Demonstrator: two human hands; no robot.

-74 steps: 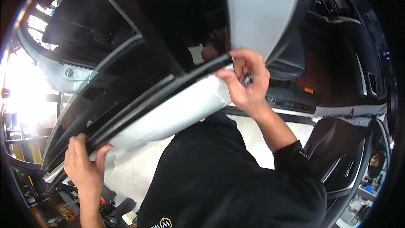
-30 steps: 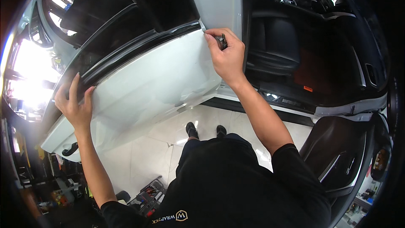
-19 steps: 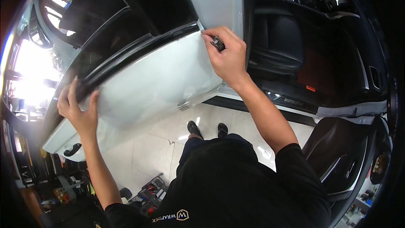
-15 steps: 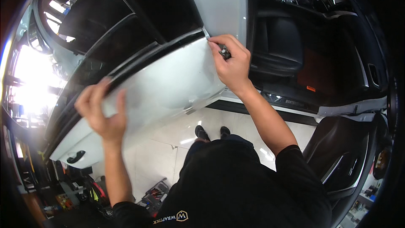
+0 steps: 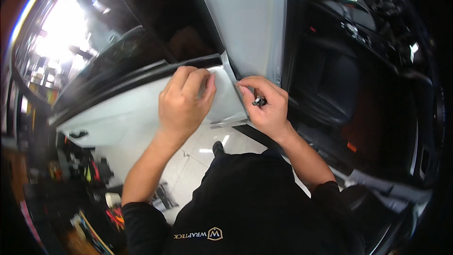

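Observation:
A white car door (image 5: 127, 101) stands ajar, with a black trim strip (image 5: 141, 76) along its window line. My left hand (image 5: 185, 101) is over the upper part of the door near its edge. Its fingers are curled and the thumb is close to the index fingertip; whatever lies between them is too small to make out. Beside the door's edge, my right hand (image 5: 269, 108) is closed round a small black-and-silver tool (image 5: 258, 101), mostly hidden in the palm. Its thumb and index finger meet near the door edge.
The pale body pillar (image 5: 247, 23) rises beyond the door edge. To the right is the dark car interior with a black seat (image 5: 325, 85) and an orange tag (image 5: 351, 147). Tools and bags (image 5: 96, 170) lie at the lower left above a light tiled floor (image 5: 188, 153).
My left hand has moved right along the door towards its edge, and its fingers have curled in. My right hand sits lower in the picture, still holding the small tool. The view has shifted.

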